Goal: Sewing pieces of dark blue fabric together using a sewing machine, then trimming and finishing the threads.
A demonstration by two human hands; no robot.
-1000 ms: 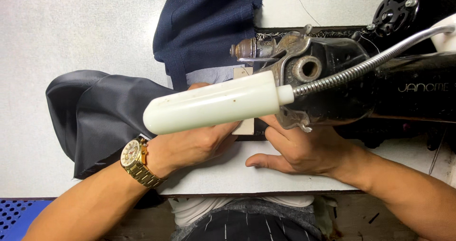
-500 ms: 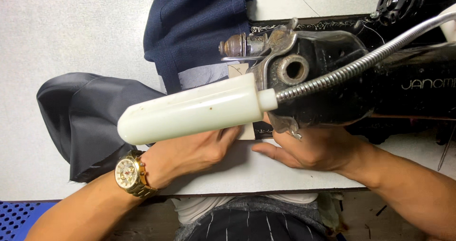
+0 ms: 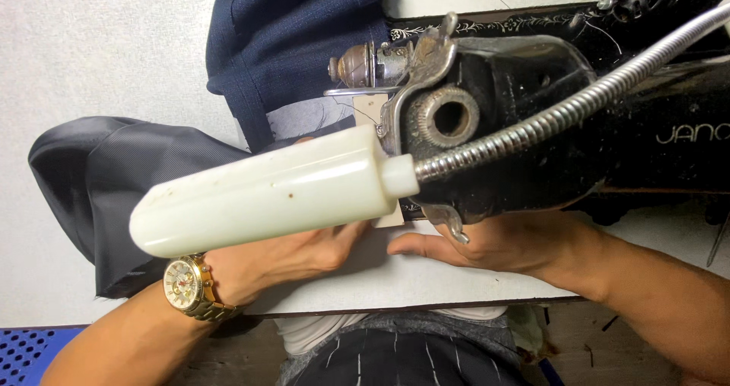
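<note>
1. Down at lower centre, the left hand point(image 3: 281, 258) lies flat on the white worktop point(image 3: 99, 59), fingers together, partly hidden behind the cream lamp head point(image 3: 266, 192).
2. Just right of it, the right hand point(image 3: 494, 243) rests palm-down, fingers together, under the black sewing machine point(image 3: 532, 120).
3. Navy fabric point(image 3: 296, 44) runs from top centre toward the needle area.
4. Dark grey lining cloth point(image 3: 99, 188) spreads at left.
5. A gold wristwatch point(image 3: 185, 285) sits on the left wrist.
</note>
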